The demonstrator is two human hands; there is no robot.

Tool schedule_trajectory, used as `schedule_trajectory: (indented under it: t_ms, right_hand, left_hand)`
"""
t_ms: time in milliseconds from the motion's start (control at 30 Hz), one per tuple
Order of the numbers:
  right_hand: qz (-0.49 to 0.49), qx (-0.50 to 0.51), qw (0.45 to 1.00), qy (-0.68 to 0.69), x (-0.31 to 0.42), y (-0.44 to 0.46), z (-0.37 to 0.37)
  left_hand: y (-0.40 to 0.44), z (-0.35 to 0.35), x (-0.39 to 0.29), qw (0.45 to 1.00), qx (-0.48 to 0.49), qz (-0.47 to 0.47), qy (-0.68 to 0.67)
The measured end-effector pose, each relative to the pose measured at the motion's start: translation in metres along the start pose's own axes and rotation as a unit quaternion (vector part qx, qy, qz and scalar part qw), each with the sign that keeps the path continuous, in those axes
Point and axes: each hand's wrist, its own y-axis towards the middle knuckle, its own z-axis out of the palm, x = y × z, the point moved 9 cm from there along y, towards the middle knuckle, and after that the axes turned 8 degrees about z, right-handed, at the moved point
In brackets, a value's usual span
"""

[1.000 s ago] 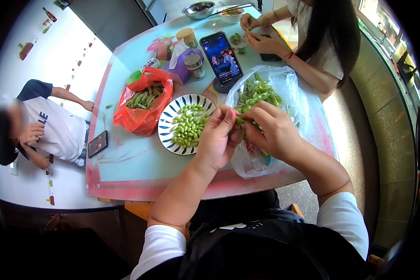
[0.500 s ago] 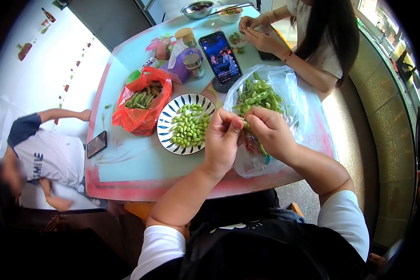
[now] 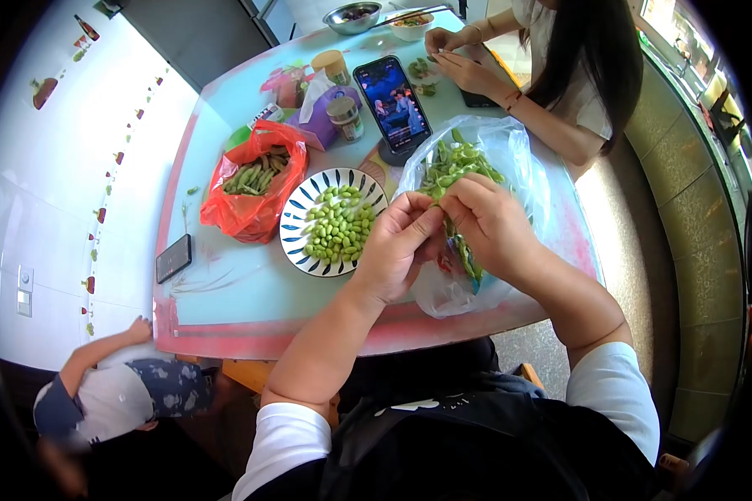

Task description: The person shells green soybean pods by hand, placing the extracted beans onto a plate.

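My left hand (image 3: 403, 242) and my right hand (image 3: 489, 224) meet over the near side of a clear plastic bag (image 3: 528, 179). Between their pinched fingertips is a small bit of a green soybean pod (image 3: 434, 205), mostly hidden by the fingers. Green soybean pods (image 3: 462, 161) fill the bag behind my hands. Just left of my left hand, shelled green soybeans (image 3: 339, 225) lie on a white plate (image 3: 292, 242) with dark dashes round its rim. Farther left, a red plastic bag (image 3: 226, 211) holds duller pods (image 3: 257, 174).
A phone on a stand (image 3: 394, 108) plays video behind the plate. Beside it are a jar (image 3: 345, 119) and a purple tissue box (image 3: 317, 132). Another phone (image 3: 174, 259) lies at the left edge. One person's hands (image 3: 468, 71) work across the table; another person (image 3: 117, 401) is at lower left.
My right hand has shifted slightly up, its fingers still pinched against the left's. The person at left has moved down and away from the table's side.
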Motion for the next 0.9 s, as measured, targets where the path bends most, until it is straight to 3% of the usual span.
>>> schedule_trajectory:
  t_ms: [100,200,267,367,533,633,733,833,900]
  right_hand:
    - [-0.048,0.039,0.997,-0.037,0.01,-0.001,0.004]
    - [-0.174,0.026,0.972,-0.158,0.025,-0.005,0.011]
    - [-0.164,0.013,0.97,-0.181,0.024,-0.004,0.01]
    - [-0.114,-0.029,0.975,-0.189,0.015,0.001,-0.003]
    - [-0.065,-0.128,0.945,-0.293,0.001,0.01,-0.028]
    - [-0.11,-0.165,0.948,-0.249,0.008,0.01,-0.033]
    - [-0.1,-0.152,0.971,-0.155,0.009,0.009,-0.038]
    - [-0.1,-0.157,0.974,-0.13,0.009,0.009,-0.039]
    - [-0.097,-0.137,0.984,-0.063,0.009,0.007,-0.035]
  left_hand:
    - [0.001,0.001,-0.004,0.997,-0.004,0.027,0.076]
    - [0.0,0.001,-0.002,0.983,-0.022,0.064,0.173]
    - [-0.003,0.001,0.001,0.977,-0.035,0.055,0.205]
    - [-0.002,-0.004,-0.013,0.982,-0.036,0.104,0.154]
    - [0.003,-0.001,-0.023,0.999,-0.004,0.048,-0.012]
    - [0.001,0.012,-0.03,0.993,0.08,0.082,0.012]
    - [-0.004,0.02,-0.043,0.966,0.093,0.158,0.18]
    - [-0.007,0.021,-0.041,0.937,0.079,0.169,0.294]
    - [-0.009,0.017,-0.036,0.943,0.07,0.184,0.27]
